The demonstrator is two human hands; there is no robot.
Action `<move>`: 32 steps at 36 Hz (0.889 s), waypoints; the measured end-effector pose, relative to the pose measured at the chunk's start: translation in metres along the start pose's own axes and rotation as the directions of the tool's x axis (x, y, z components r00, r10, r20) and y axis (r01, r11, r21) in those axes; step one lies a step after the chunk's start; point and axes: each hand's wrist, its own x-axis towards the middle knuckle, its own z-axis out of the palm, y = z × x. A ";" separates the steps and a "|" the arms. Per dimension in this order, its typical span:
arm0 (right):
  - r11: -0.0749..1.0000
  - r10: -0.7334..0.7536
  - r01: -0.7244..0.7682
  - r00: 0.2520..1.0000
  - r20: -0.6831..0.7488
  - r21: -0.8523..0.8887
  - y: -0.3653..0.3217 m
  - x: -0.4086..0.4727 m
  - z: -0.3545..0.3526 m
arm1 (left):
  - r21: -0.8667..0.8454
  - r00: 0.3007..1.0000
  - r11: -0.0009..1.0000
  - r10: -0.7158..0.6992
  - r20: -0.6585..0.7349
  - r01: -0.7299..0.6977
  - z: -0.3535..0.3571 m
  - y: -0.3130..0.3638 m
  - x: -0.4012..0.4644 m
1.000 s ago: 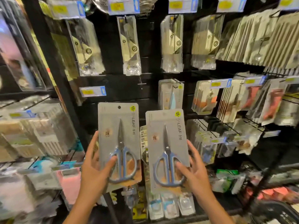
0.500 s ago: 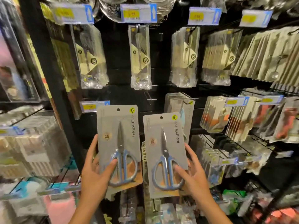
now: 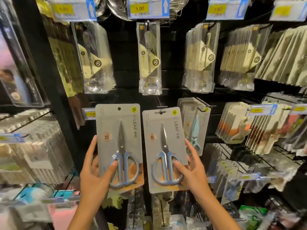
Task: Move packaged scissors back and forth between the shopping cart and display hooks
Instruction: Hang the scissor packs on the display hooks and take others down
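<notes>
The person's left hand [image 3: 93, 170] grips the lower left edge of a grey card pack holding blue-handled scissors [image 3: 120, 145], thumb pressed on the front over the left handle loop, remaining fingers wrapped behind the card. The right hand [image 3: 191, 170] grips a second grey card pack of blue-handled scissors [image 3: 163, 150] at its lower right edge, thumb on the front over the right handle loop, fingers curled behind. Both packs stand upright at centre frame, side by side and almost touching, the left pack slightly higher. Each shows a punched hang hole at its top; neither hangs on a hook. Behind the right pack, right of centre, a row of grey packs with light-blue shears [image 3: 195, 125] hangs on a black wire hook [image 3: 203, 109]. Clear blister packs [image 3: 149, 58] hang in the upper centre under a yellow-and-blue price tag [image 3: 147, 8].
</notes>
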 end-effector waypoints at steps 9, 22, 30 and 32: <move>0.999 0.031 -0.030 0.999 0.033 -0.016 0.013 0.016 -0.004 | -0.013 1.000 1.000 -0.024 -0.017 0.024 0.011 -0.007 0.005; 0.999 0.011 -0.009 0.999 0.049 -0.039 0.026 0.034 0.001 | -0.010 0.998 1.000 0.003 -0.058 -0.004 0.018 -0.010 0.010; 0.956 -0.087 0.112 0.991 0.104 -0.271 0.052 0.057 0.015 | -0.017 0.998 0.999 0.044 -0.054 -0.045 0.019 -0.007 0.017; 0.937 -0.107 0.140 0.987 0.120 -0.319 0.061 0.070 0.017 | -0.020 0.997 0.998 0.060 -0.048 -0.061 0.020 -0.006 0.020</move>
